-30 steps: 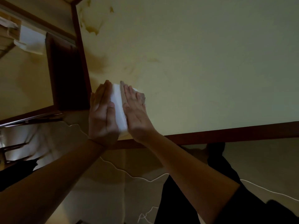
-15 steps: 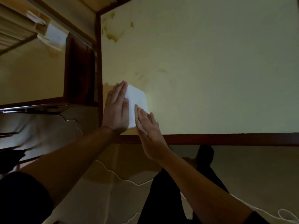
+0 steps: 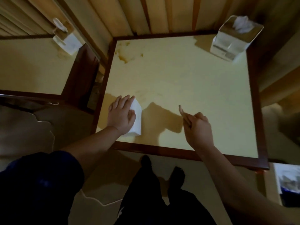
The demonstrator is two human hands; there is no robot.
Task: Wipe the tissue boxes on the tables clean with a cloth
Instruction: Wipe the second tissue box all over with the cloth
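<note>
White folded cloth (image 3: 136, 117) is being pressed flat to the tabletop (image 3: 186, 82) under the straight-fingered left hand (image 3: 121, 113); nothing is being held by the loosely curled right hand (image 3: 197, 125). Both tissue boxes, far right corner (image 3: 233, 41) and neighbouring table (image 3: 68, 40), are seemingly awaiting wiping. No writing is legible.

Folded white cloth (image 3: 136, 117) lies flat near the table's front-left edge; silver tissue box (image 3: 233, 39) stands upright at the far-right corner, tissue protruding.
</note>
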